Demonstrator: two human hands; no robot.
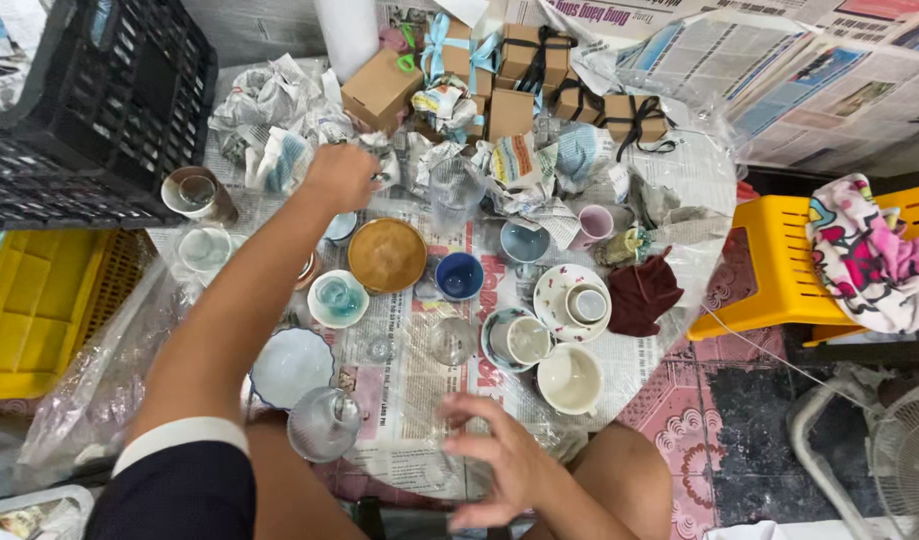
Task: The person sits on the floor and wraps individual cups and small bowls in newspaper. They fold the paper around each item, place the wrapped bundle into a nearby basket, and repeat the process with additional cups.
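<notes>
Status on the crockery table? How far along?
Done: several brown boxes sit tied with ribbon at the far edge. In hand: the left hand grips crumpled newspaper; the right hand hovers open above the newspaper sheet. Left: many bowls, cups and glasses lie unwrapped, such as the blue cup.

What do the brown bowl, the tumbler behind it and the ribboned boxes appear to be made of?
Brown bowl: probably glazed ceramic, opaque with a soft sheen. Tumbler: clear glass by its look, newspaper showing through. Ribboned boxes: plain matte brown cardboard, seemingly, with folded edges.
</notes>
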